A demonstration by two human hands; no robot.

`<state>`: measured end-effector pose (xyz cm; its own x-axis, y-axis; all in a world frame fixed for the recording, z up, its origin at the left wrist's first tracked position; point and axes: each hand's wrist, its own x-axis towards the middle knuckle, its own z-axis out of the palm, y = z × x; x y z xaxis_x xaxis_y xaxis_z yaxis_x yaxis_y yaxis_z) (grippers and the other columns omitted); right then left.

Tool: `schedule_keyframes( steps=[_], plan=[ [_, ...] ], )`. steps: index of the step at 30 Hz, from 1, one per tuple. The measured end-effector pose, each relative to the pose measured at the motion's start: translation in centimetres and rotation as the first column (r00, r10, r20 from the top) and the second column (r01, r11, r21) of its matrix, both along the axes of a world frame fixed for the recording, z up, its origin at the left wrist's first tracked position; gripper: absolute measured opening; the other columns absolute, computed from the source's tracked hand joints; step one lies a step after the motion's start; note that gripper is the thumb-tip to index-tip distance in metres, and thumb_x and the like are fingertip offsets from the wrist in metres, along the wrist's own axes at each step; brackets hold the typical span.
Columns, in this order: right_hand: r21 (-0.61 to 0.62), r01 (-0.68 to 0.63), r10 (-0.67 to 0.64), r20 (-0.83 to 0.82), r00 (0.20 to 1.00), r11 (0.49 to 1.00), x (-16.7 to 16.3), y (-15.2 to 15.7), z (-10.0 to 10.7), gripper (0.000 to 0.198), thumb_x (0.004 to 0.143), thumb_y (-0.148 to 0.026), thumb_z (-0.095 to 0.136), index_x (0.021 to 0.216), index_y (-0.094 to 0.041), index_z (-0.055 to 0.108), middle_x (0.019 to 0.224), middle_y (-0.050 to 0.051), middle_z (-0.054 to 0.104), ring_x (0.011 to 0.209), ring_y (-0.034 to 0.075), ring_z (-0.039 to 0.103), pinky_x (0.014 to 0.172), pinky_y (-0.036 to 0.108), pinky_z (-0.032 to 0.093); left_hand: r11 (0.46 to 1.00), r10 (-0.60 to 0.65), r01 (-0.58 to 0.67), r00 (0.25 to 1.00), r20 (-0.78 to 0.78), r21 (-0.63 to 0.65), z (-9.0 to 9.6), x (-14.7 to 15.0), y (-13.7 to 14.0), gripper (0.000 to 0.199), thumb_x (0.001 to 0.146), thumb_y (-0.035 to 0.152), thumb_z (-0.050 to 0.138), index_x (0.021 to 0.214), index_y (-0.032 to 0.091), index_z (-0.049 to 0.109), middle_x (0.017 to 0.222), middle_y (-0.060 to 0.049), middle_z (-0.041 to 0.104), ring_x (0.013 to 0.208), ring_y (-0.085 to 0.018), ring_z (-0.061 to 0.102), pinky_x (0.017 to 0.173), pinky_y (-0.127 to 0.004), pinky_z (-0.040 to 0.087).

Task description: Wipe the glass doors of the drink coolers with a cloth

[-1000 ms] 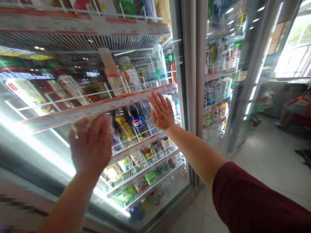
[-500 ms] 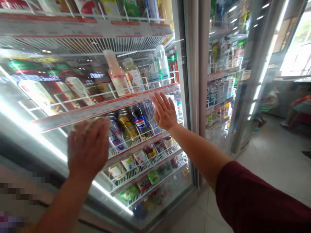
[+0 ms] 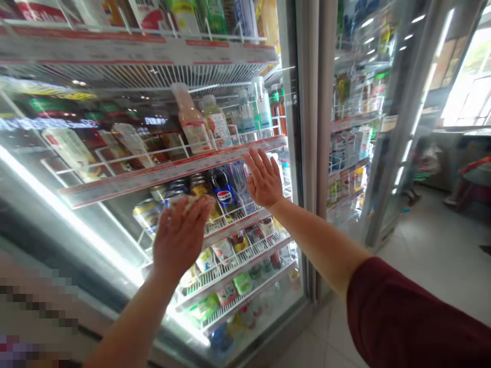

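Note:
My left hand (image 3: 180, 235) lies against the glass door (image 3: 126, 240) of a lit drinks fridge, its fingers over a pale, crumpled cloth (image 3: 195, 200). Only the cloth's upper edge shows; the rest is under the hand. Farther right, my right hand (image 3: 264, 179) rests with fingers spread on the same door and holds nothing. Behind the glass, near the hands, stand a blue Pepsi bottle (image 3: 224, 193), several cans (image 3: 148, 214) and a peach-coloured bottle (image 3: 192, 122).
Wire shelves with red-and-white price strips (image 3: 172, 171) run across the fridge. A metal door frame (image 3: 309, 153) separates it from a second glass-fronted fridge (image 3: 349, 143). At the right are a pale tiled floor (image 3: 429, 260) and a bright window (image 3: 468, 76).
My left hand has slid right across the glass with the cloth, uncovering cans behind it. My right hand keeps its place on the door; the view has shifted slightly.

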<state>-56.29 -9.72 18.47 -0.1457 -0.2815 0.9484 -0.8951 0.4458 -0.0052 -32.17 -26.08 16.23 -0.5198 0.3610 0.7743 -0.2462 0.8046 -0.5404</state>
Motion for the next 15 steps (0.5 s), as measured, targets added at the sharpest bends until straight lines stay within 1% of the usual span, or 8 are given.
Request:
schedule_keyframes(
  steps=[3,4,5,6,8,12,13,15],
  plan=[
    [-0.011,-0.005,0.005,-0.003,1.000,1.000,-0.1,-0.1,-0.1,0.072,0.106,-0.024,0.036,0.176,-0.027,0.021,0.176,0.002,0.041,0.169,0.028,0.025,0.139,0.057,0.026,0.987,0.059,-0.029,0.981,-0.185,0.159,6.5,0.3,-0.8,0.074,0.104,0.023,0.055,0.173,0.027,0.029,0.174,-0.006,0.039,0.166,-0.038,0.025,0.135,-0.068,0.025],
    [-0.019,-0.007,0.006,-0.005,1.000,1.000,-0.1,-0.1,-0.1,0.072,0.106,-0.024,0.036,0.176,-0.028,0.020,0.176,0.002,0.042,0.169,0.028,0.026,0.139,0.057,0.026,0.981,0.064,-0.019,0.972,-0.226,0.195,7.9,0.1,-0.8,0.073,0.105,0.025,0.055,0.173,0.026,0.029,0.176,-0.008,0.036,0.166,-0.040,0.023,0.134,-0.071,0.025],
    [-0.028,-0.009,0.008,-0.009,1.000,1.000,-0.1,-0.2,-0.1,0.073,0.106,-0.023,0.036,0.176,-0.028,0.019,0.176,0.002,0.042,0.169,0.027,0.026,0.139,0.057,0.026,0.977,0.055,-0.001,0.967,-0.250,0.213,8.5,-0.3,-0.6,0.073,0.105,0.025,0.055,0.173,0.023,0.029,0.176,-0.010,0.035,0.166,-0.042,0.021,0.133,-0.074,0.024],
    [-0.034,-0.010,0.009,-0.012,1.000,0.999,-0.1,-0.2,-0.1,0.073,0.106,-0.023,0.036,0.176,-0.029,0.018,0.176,0.001,0.043,0.169,0.027,0.026,0.139,0.057,0.026,0.977,0.038,0.018,0.966,-0.256,0.214,8.3,-0.9,-0.1,0.073,0.104,0.024,0.056,0.173,0.022,0.030,0.176,-0.012,0.036,0.167,-0.043,0.020,0.133,-0.075,0.023],
    [-0.040,-0.008,0.007,-0.024,1.000,0.999,-0.1,-0.2,-0.2,0.072,0.105,-0.024,0.037,0.176,-0.029,0.021,0.175,0.001,0.044,0.169,0.026,0.027,0.139,0.056,0.026,0.982,-0.012,0.051,0.977,-0.214,0.181,5.9,-2.4,1.1,0.075,0.103,0.021,0.058,0.173,0.021,0.030,0.173,-0.013,0.041,0.168,-0.041,0.018,0.135,-0.071,0.023],
    [-0.057,0.002,-0.005,-0.051,0.999,0.998,-0.2,-0.4,-0.4,0.068,0.105,-0.025,0.039,0.173,-0.027,0.032,0.174,0.003,0.046,0.169,0.025,0.029,0.139,0.054,0.026,0.991,-0.119,0.118,0.993,0.021,0.066,-1.3,-4.8,3.7,0.077,0.103,0.013,0.053,0.174,0.023,0.025,0.168,-0.009,0.049,0.169,-0.031,0.017,0.140,-0.056,0.022],
    [-0.060,0.001,-0.004,-0.050,0.999,0.998,-0.3,-0.4,-0.3,0.068,0.105,-0.026,0.039,0.172,-0.026,0.034,0.173,0.003,0.047,0.168,0.025,0.029,0.139,0.054,0.026,0.990,-0.133,0.131,0.990,0.052,0.052,-2.5,-5.1,4.0,0.077,0.103,0.012,0.052,0.175,0.021,0.024,0.167,-0.009,0.049,0.169,-0.029,0.016,0.141,-0.054,0.020],
    [-0.054,-0.006,0.004,-0.036,0.999,0.999,-0.6,-0.4,-0.1,0.067,0.104,-0.026,0.041,0.171,-0.026,0.037,0.173,0.003,0.048,0.168,0.025,0.030,0.139,0.054,0.025,0.988,-0.152,0.149,0.987,0.056,0.050,-3.7,-5.3,4.3,0.077,0.104,0.011,0.050,0.175,0.018,0.021,0.166,-0.010,0.051,0.169,-0.027,0.015,0.141,-0.050,0.018]
  ],
)
